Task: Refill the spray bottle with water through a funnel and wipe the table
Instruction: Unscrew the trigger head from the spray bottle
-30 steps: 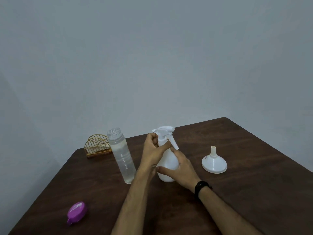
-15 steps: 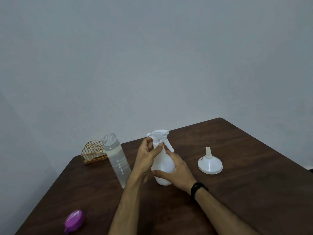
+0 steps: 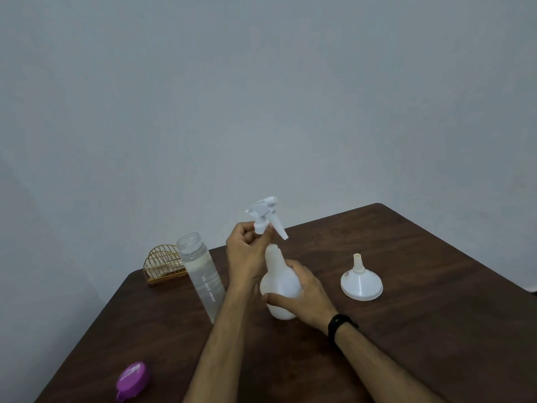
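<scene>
A white spray bottle (image 3: 279,282) stands on the dark wooden table (image 3: 421,315), and my right hand (image 3: 302,298) grips its body. Its neck is bare. Just above that neck, my left hand (image 3: 247,251) pinches the white trigger spray head (image 3: 266,213), which is off the bottle. A white funnel (image 3: 361,282) rests upside down to the right, spout up. A tall clear water bottle (image 3: 203,279), uncapped and filled with water, stands to the left of my hands.
A purple cap (image 3: 133,380) lies near the table's front left. A golden wire holder (image 3: 163,264) with something pale in it stands at the back left edge, behind the water bottle. A grey wall lies beyond the table.
My left hand has lifted the spray head up off the bottle's neck, which now shows bare. My right hand stays on the bottle's body.
</scene>
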The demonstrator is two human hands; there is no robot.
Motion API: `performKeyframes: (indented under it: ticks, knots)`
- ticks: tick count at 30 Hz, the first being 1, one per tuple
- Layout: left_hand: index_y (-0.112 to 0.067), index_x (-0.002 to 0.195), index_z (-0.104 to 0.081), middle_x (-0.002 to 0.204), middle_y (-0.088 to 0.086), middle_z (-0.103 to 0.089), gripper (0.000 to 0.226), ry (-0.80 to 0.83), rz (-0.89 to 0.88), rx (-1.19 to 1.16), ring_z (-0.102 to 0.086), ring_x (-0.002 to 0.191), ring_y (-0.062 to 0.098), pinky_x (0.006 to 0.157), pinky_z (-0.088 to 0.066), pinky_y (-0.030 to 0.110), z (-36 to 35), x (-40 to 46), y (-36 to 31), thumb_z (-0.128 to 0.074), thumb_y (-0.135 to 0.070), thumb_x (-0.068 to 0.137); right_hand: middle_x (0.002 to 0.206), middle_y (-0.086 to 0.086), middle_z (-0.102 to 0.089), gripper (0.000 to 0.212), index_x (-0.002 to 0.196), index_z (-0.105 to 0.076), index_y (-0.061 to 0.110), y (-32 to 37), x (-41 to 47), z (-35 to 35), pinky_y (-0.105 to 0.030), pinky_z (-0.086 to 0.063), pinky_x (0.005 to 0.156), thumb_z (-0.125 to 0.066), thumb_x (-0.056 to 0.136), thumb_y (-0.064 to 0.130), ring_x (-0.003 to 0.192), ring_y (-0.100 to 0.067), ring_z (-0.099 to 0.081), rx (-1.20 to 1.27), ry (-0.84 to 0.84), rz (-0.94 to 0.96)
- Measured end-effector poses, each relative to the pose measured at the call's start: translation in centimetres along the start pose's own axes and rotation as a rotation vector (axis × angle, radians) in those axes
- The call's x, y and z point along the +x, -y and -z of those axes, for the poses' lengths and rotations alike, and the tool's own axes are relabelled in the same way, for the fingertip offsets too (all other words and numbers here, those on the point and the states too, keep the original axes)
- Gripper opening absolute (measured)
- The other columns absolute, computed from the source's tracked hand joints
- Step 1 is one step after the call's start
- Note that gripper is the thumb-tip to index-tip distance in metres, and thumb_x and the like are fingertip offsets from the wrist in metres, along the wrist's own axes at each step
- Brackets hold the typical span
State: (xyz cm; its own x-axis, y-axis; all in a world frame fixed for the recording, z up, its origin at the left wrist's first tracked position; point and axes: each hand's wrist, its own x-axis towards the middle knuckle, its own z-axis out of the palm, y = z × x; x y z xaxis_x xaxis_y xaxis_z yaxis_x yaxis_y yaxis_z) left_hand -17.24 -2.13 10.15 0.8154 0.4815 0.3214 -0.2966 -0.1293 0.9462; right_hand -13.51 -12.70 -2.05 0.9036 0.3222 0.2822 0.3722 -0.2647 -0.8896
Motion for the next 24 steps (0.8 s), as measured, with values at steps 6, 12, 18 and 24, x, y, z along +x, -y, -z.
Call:
performKeyframes:
  ticks: [6,12,18,24]
  knots:
    - [-0.006,0.108,-0.064,0.084,0.010,-0.074,0.018,-0.024,-0.129,-0.136,-0.074,0.080,0.025,0.074,-0.061,0.030,0.8,1.1,-5.8,-0.065,-0.019,0.095,0.129,0.019,-0.047,0.099,0.136,-0.037,0.044,0.4,0.1,0.1,-0.036,-0.050,0.101,-0.072,0.051,0.082,0.117,-0.008,-0.049,0.006,0.044,-0.023]
    - [-0.006,0.096,-0.065,0.076,0.008,-0.069,0.019,-0.074,-0.238,-0.259,-0.070,0.074,0.021,0.072,-0.060,0.033,3.3,2.5,-11.9,-0.062,-0.025,0.098,0.125,0.021,-0.048,0.098,0.133,-0.040,0.045,0.9,-0.5,0.6,-0.033,-0.048,0.099,-0.074,0.048,0.082,0.113,-0.004,-0.051,0.026,0.042,-0.012]
    - [-0.006,0.099,-0.062,0.075,0.007,-0.064,0.017,-0.161,-0.285,-0.299,-0.066,0.069,0.017,0.070,-0.059,0.029,7.3,3.3,-15.6,-0.065,-0.023,0.097,0.125,0.018,-0.052,0.098,0.132,-0.043,0.045,1.1,-0.9,1.0,-0.029,-0.046,0.093,-0.078,0.047,0.079,0.111,-0.004,-0.053,0.043,0.044,-0.001]
    - [-0.007,0.098,-0.063,0.074,0.006,-0.064,0.017,-0.237,-0.260,-0.119,-0.065,0.068,0.017,0.069,-0.060,0.029,13.7,2.7,-14.7,-0.065,-0.023,0.097,0.124,0.013,-0.056,0.098,0.134,-0.047,0.038,1.6,-1.5,1.0,-0.038,-0.048,0.096,-0.079,0.049,0.074,0.111,-0.007,-0.054,0.039,0.061,0.012]
